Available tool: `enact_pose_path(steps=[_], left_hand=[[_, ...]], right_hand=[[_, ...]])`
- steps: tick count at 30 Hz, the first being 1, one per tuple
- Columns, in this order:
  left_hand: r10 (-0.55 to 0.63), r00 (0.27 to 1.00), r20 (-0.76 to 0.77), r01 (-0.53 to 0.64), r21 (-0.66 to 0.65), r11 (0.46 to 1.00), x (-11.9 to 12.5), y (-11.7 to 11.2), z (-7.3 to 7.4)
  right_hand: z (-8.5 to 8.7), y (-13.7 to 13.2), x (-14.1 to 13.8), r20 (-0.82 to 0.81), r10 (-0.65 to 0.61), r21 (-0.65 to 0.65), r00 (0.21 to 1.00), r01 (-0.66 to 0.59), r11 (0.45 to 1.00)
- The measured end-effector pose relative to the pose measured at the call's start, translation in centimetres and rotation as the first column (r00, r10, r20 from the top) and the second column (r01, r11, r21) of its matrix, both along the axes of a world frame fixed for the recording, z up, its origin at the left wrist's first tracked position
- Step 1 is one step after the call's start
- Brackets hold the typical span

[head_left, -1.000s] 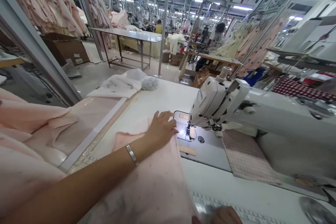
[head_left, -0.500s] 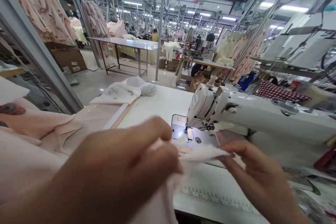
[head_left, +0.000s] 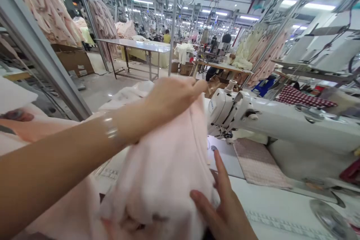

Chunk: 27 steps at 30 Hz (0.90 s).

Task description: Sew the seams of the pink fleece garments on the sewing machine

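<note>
A pale pink fabric piece [head_left: 165, 168] hangs in folds from my left hand [head_left: 180, 92], whose fingers are closed on its upper edge. That hand is raised at the middle, just left of the sewing machine [head_left: 225, 108]. Lower down, my right hand [head_left: 225, 198] lies along the right side of the fabric, thumb and forefinger spread apart, the thumb touching the cloth. The other right-hand fingers are partly hidden. Hanging fabric covers the needle area and much of the white machine table [head_left: 270, 210].
More pink fabric [head_left: 59, 127] is heaped at the left, beside a slanted metal post [head_left: 47, 52]. A mauve textured cloth [head_left: 258, 161] lies under the machine arm. Beyond stand a long table [head_left: 135, 45], garment racks and a person in yellow [head_left: 167, 37].
My left hand has risen and moved forward, lifting the fabric into a hanging sheet. My right hand has let go of its pinched edge and moved left and down.
</note>
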<state>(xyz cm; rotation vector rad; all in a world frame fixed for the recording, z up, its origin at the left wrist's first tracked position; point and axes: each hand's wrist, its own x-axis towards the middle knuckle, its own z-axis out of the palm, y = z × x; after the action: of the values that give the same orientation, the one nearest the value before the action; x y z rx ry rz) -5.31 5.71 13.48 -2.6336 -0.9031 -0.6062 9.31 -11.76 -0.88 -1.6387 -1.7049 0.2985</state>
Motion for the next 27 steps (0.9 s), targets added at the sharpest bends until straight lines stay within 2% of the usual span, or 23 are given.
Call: enact_pose_path(steps=[2, 3, 5, 6, 8, 10, 12, 15, 18, 20, 22, 25, 27], left_hand=[[0.043, 0.994, -0.101, -0.043, 0.001, 0.999, 2.0, 2.6, -2.6], [0.036, 0.990, -0.136, -0.039, -0.019, 0.999, 2.8, 3.2, -4.1], [-0.080, 0.980, -0.180, 0.055, -0.140, 0.989, 3.6, 3.0, -7.2], [-0.164, 0.968, -0.190, 0.119, -0.225, 0.967, 3.7, 2.5, -8.6], [-0.333, 0.927, -0.173, 0.247, -0.389, 0.888, 3.4, 1.3, -10.7], [-0.438, 0.890, -0.125, 0.330, -0.485, 0.810, 2.8, 0.5, -11.9], [-0.490, 0.871, -0.032, 0.403, -0.524, 0.750, 2.2, 0.4, -12.1], [-0.518, 0.823, 0.234, 0.557, -0.516, 0.651, 1.3, 0.6, -11.6], [-0.516, 0.764, 0.387, 0.644, -0.512, 0.569, 0.1, 0.7, -10.8], [-0.510, 0.777, 0.369, 0.625, -0.547, 0.556, -1.0, 0.8, -10.3], [-0.487, 0.807, 0.334, 0.582, -0.585, 0.565, -2.3, 1.1, -9.8], [-0.447, 0.836, 0.319, 0.543, -0.600, 0.588, -3.4, 1.2, -8.8], [-0.459, 0.841, 0.287, 0.531, -0.600, 0.598, -2.7, 0.5, -8.3]], right_hand=[[-1.7, 0.4, 2.2, 0.172, -0.052, 0.035, 0.984, 0.047, 0.998], [-2.3, 0.4, 3.1, 0.240, -0.047, 0.056, 0.970, 0.035, 0.998], [-3.0, 0.2, 4.5, 0.306, 0.005, 0.066, 0.952, -0.027, 0.997], [-3.2, 0.1, 4.9, 0.320, 0.034, 0.068, 0.947, -0.059, 0.996], [-3.3, 0.1, 5.0, 0.329, 0.075, 0.090, 0.941, -0.110, 0.990], [-3.2, 0.5, 4.7, 0.311, 0.093, 0.122, 0.946, -0.137, 0.983], [-2.8, 1.4, 4.0, 0.244, 0.092, 0.111, 0.965, -0.122, 0.986], [-1.5, 3.4, 2.5, 0.085, 0.071, 0.001, 0.994, -0.071, 0.997], [-0.3, 5.3, 0.9, -0.036, 0.111, -0.059, 0.993, -0.113, 0.992], [-0.1, 5.8, 0.4, -0.052, 0.121, -0.050, 0.991, -0.123, 0.991], [-0.5, 5.3, 0.7, -0.043, 0.071, -0.060, 0.997, -0.074, 0.995], [-1.7, 3.2, 2.2, 0.012, 0.004, -0.082, 1.000, -0.003, 0.997], [-2.2, 1.6, 3.2, 0.086, 0.002, -0.028, 0.996, 0.001, 1.000]])
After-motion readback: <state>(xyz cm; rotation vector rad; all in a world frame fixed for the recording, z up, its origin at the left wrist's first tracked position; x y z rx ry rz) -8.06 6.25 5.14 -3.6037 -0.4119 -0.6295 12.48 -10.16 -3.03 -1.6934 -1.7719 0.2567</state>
